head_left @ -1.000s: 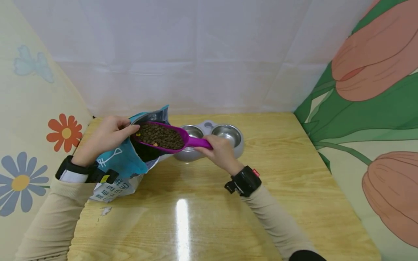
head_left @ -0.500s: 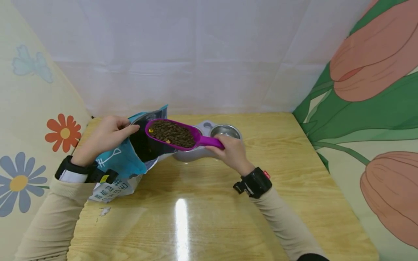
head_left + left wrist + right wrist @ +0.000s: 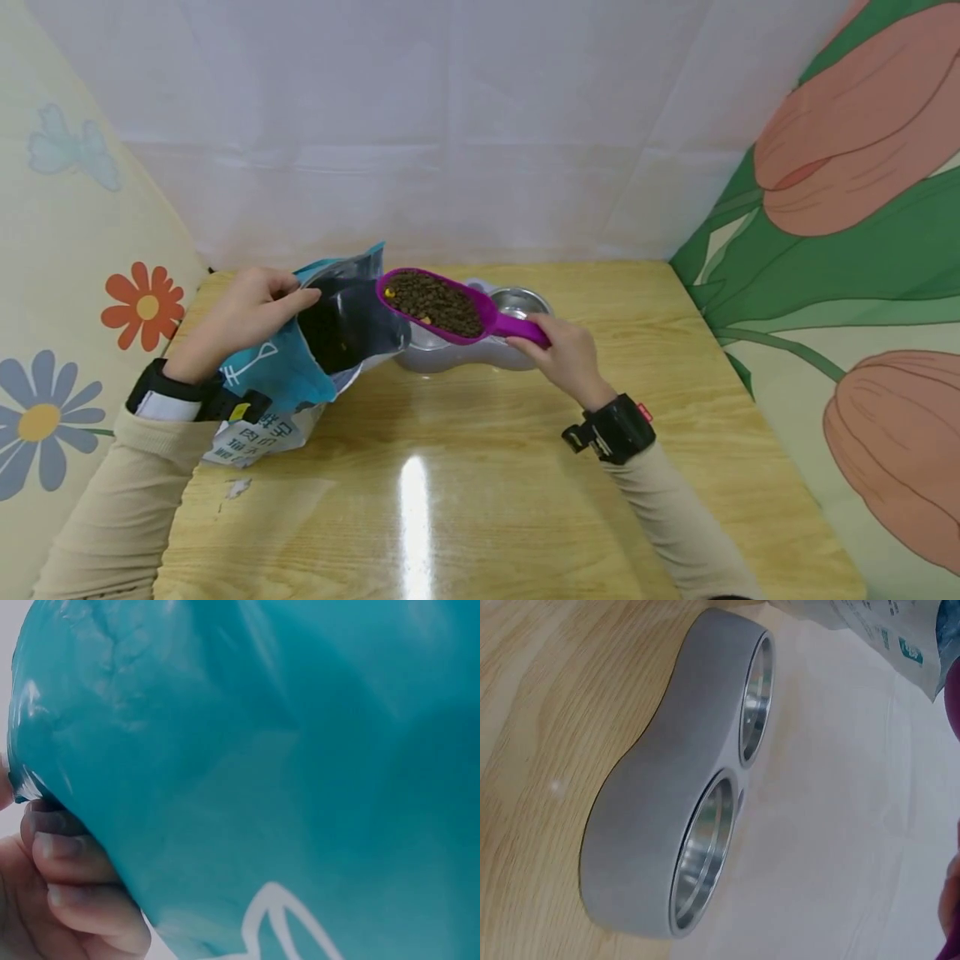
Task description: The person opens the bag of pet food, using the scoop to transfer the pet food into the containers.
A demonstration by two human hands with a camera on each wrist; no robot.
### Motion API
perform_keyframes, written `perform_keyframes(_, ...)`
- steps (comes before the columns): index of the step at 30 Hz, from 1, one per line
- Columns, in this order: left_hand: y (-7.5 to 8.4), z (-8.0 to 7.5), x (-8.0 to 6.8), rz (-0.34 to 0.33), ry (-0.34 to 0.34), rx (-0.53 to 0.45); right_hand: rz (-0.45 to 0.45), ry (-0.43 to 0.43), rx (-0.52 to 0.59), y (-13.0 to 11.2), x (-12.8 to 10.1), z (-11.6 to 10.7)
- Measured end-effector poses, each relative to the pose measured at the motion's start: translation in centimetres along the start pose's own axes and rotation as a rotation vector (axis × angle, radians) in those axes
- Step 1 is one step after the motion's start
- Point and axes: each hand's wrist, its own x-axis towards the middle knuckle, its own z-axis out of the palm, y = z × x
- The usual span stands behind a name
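My left hand (image 3: pixel 258 312) pinches the rim of an opened teal and white pet food bag (image 3: pixel 273 367), which leans with its mouth facing right. In the left wrist view the teal side of the bag (image 3: pixel 247 772) fills most of the frame, the curled fingers (image 3: pixel 97 907) at its edge. My right hand (image 3: pixel 568 354) grips the handle of a purple scoop (image 3: pixel 491 318), heaped with brown kibble (image 3: pixel 435 304). The scoop is outside the bag mouth, above a grey double-bowl feeder (image 3: pixel 465 357) and partly hiding it. More dark kibble shows inside the bag.
In the right wrist view the feeder (image 3: pixel 652 765) stands on the wooden table with two steel bowls, the nearer bowl (image 3: pixel 705 859) showing bare metal. A white sheet (image 3: pixel 450 150) hangs behind the table. Flower-printed panels flank both sides.
My right hand has drawn the loaded scoop rightward out of the bag mouth and over the feeder. The left hand and the bag have stayed in place.
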Motion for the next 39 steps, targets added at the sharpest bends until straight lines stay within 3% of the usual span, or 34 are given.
perform_keyframes(11, -0.1, -0.1, 0.0, 0.017, 0.001, -0.001, 0.050, -0.021, -0.041, 2.3, -2.1, -1.4)
perform_keyframes(24, -1.0, -0.4, -0.1, 0.006, -0.008, -0.014, 0.036, -0.039, -0.098, 2.8, -2.0, -0.7)
perform_keyframes(39, -1.3, -0.5, -0.2, 0.010, -0.020, -0.025, 0.041, -0.352, -0.227, 4.6, 1.3, 1.8)
